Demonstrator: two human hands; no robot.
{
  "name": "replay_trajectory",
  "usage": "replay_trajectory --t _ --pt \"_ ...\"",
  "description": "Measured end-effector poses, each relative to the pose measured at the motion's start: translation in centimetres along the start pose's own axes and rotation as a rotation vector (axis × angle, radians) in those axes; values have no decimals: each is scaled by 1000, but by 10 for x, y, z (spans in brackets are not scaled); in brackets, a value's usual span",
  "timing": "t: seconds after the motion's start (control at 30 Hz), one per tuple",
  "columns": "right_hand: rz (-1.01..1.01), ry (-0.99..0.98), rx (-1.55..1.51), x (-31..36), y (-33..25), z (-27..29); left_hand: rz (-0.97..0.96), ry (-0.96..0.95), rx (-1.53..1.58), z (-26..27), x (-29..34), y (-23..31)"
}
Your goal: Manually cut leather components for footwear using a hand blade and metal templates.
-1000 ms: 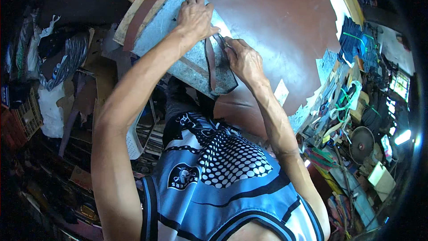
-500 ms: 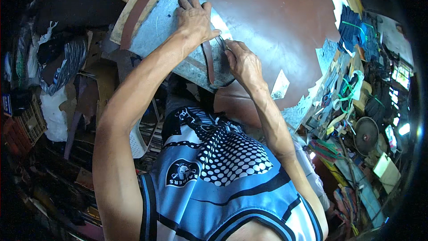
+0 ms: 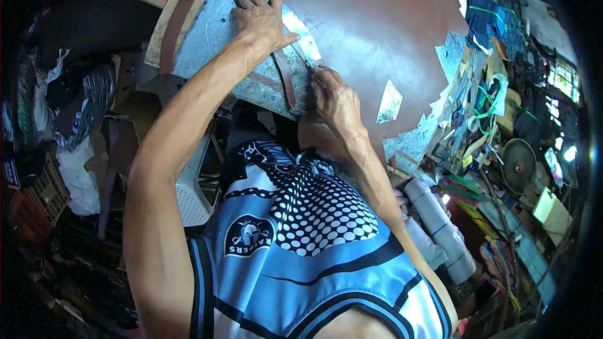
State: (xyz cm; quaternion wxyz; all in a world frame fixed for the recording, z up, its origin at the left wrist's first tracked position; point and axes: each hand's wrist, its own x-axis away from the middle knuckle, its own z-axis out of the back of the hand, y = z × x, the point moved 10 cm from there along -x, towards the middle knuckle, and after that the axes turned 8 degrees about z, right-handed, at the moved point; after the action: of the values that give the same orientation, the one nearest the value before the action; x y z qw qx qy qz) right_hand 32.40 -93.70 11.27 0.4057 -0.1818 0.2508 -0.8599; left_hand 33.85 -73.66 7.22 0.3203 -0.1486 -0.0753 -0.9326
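Observation:
A large sheet of smooth brown leather [image 3: 377, 25] lies over the grey worktop [image 3: 210, 44]. My left hand [image 3: 257, 22] is pressed flat on a pale, shiny flat piece [image 3: 301, 32] at the leather's left side, fingers spread and thumb stretched out. Closer to me, my right hand [image 3: 337, 95] is closed around a slim knife [image 3: 305, 61], its thin blade showing beyond the fingers. The fist covers the handle. Between the hands, a narrow brown leather strip [image 3: 284, 78] runs toward the worktop's near edge.
A curved brown leather piece [image 3: 185, 19] lies at the worktop's left edge. A pale angular patch [image 3: 389, 102] shows on the leather at right. Cluttered tools and scraps sit further right, beside a round fan [image 3: 519, 159]. A white perforated plastic seat [image 3: 191, 198] stands below.
My right hand has drawn the knife a little toward me, widening the gap to my left thumb. The left hand stays pressed down. The whole view has shifted slightly.

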Motion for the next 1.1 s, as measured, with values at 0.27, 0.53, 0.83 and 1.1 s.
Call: replay_trajectory --t 0.27,0.53,0.83,1.1 --pt "-38 29 27 30 9 4 9 -35 -14 4 0 9" --pt "-46 80 -28 15 -33 -3 101 -208 -181 8 -16 12" --pt "-9 -17 146 24 -15 -24 96 -331 -236 -6 -27 32" --pt "59 -287 -146 88 -50 12 76 -354 -259 12 -27 31"
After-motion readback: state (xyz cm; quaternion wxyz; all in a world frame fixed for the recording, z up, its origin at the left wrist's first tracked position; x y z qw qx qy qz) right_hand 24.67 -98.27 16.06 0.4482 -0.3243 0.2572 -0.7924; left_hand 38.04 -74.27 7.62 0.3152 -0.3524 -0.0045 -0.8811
